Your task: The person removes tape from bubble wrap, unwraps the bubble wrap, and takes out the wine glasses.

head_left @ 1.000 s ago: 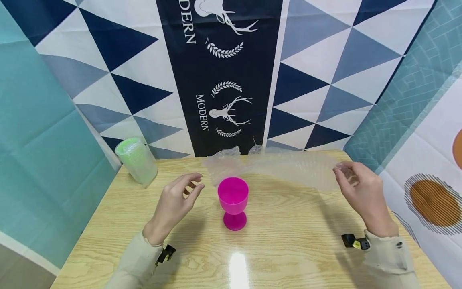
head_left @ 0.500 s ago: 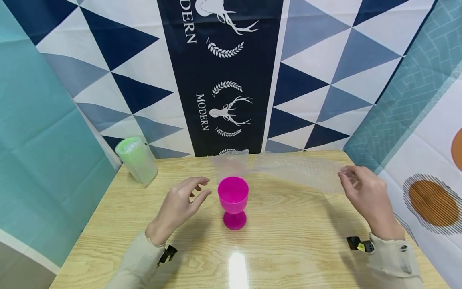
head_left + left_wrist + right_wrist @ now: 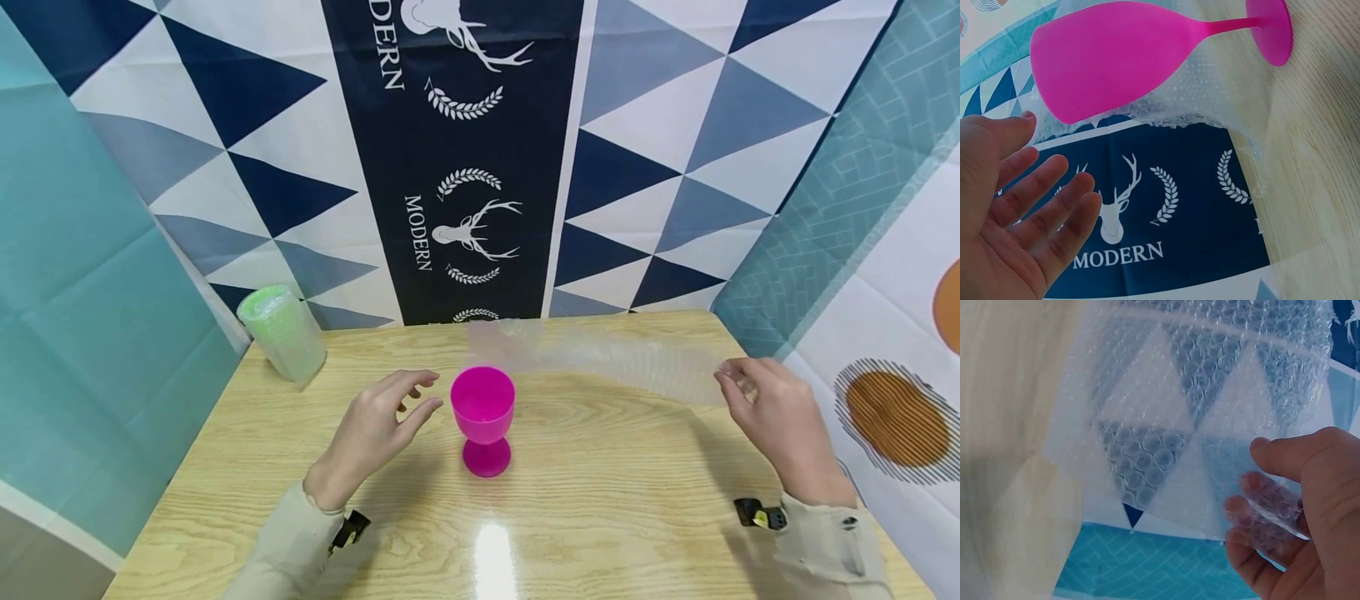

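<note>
A pink plastic goblet (image 3: 483, 408) stands upright on the wooden table, its whole shape also visible in the left wrist view (image 3: 1116, 56). Just left of it hovers my left hand (image 3: 375, 429), fingers loosely bent, apart from the goblet and holding nothing. My right hand (image 3: 780, 417) is at the table's right side and pinches one end of a strip of clear bubble wrap (image 3: 637, 367). That strip stretches leftward behind the goblet. In the right wrist view the bubble wrap (image 3: 1147, 456) passes between the thumb and the fingers (image 3: 1244, 559).
At the back left, a green-topped roll wrapped in clear plastic (image 3: 285, 333) stands tilted near the wall. Patterned cloth (image 3: 480, 167) hangs behind the table (image 3: 420, 542), and more cloth closes in both sides.
My right hand has moved right and slightly nearer, pulling the bubble wrap along behind the goblet. My left hand has shifted a little right toward the goblet, which has stayed put.
</note>
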A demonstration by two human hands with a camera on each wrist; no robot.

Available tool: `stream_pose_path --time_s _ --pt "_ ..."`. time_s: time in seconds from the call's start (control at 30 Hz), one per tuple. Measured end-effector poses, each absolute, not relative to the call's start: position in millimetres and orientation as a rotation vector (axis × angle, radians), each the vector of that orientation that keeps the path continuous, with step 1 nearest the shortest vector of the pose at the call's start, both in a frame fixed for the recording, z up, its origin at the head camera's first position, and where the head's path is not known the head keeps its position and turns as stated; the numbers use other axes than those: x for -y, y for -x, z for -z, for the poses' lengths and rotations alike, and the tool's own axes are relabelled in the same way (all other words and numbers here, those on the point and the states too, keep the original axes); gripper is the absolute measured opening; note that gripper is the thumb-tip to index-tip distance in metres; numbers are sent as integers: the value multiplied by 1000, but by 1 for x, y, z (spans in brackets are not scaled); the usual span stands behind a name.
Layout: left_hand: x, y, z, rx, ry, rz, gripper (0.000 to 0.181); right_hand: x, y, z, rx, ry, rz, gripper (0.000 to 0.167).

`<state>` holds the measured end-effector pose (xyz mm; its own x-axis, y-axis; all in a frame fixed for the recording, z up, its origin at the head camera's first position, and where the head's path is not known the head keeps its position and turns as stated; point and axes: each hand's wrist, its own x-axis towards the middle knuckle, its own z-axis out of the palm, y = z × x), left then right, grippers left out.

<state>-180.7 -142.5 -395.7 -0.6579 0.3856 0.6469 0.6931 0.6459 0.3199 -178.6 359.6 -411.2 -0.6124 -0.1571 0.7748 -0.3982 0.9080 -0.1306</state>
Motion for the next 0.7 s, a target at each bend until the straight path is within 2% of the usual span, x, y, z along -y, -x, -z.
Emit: stream_pose_path --time_s 0.17,0.43,0.63,0.7 --pt "143 181 397 2327 840 766 37 -366 178 424 2332 -454 -339 25" --pt "144 180 398 2350 836 768 38 -363 178 436 2683 -373 -472 14" --pt "143 180 400 2358 847 793 38 -361 177 437 2892 -340 -588 45" --pt "143 180 401 2359 849 797 38 -360 176 437 2918 -331 -599 49"
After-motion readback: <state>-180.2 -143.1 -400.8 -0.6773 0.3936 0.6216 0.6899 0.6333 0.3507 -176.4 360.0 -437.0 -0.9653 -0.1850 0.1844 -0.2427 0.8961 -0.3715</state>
